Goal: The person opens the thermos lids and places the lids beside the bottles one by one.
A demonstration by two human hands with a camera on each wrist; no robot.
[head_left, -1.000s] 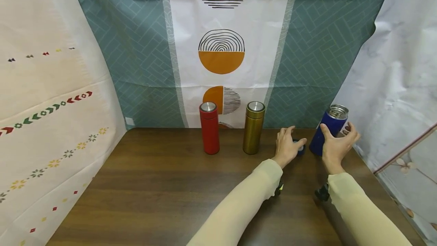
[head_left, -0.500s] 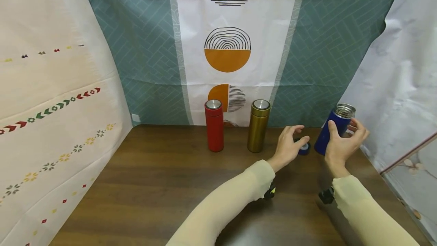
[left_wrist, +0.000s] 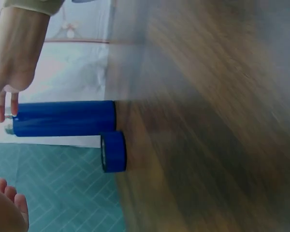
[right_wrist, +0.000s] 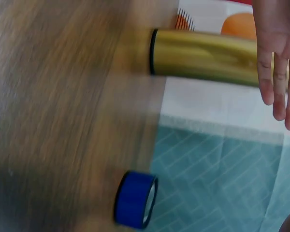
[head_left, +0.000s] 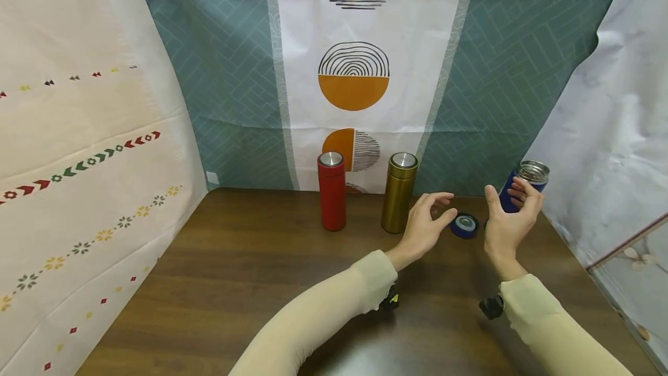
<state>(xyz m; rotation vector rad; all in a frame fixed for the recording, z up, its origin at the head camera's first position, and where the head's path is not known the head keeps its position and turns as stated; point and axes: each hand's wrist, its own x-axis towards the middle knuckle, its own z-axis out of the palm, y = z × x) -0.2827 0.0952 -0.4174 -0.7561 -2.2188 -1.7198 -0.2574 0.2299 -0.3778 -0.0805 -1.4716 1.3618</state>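
An uncapped blue vacuum flask (head_left: 507, 199) stands at the table's far right, its steel neck bare. Its blue cap (head_left: 464, 226) lies on the wood beside the base, with the inner side showing. In front of the flask my right hand (head_left: 508, 231) is raised with thumb and fingers spread, covering part of it. The left wrist view shows that hand's loose fingers near the neck of the blue flask (left_wrist: 63, 119), gripping nothing. My left hand (head_left: 424, 222) hovers between the gold flask (head_left: 399, 199) and the cap, fingers relaxed and holding nothing.
A red flask (head_left: 331, 196) stands upright to the left of the gold one, both with lids on. The brown wooden table (head_left: 235, 271) reaches back to a patterned cloth (head_left: 235, 155). White cloth (head_left: 621, 149) hangs along the right side.
My right hand has let go of the blue flask and drawn back from it. My left hand has moved left, away from the cap, which now shows fully.
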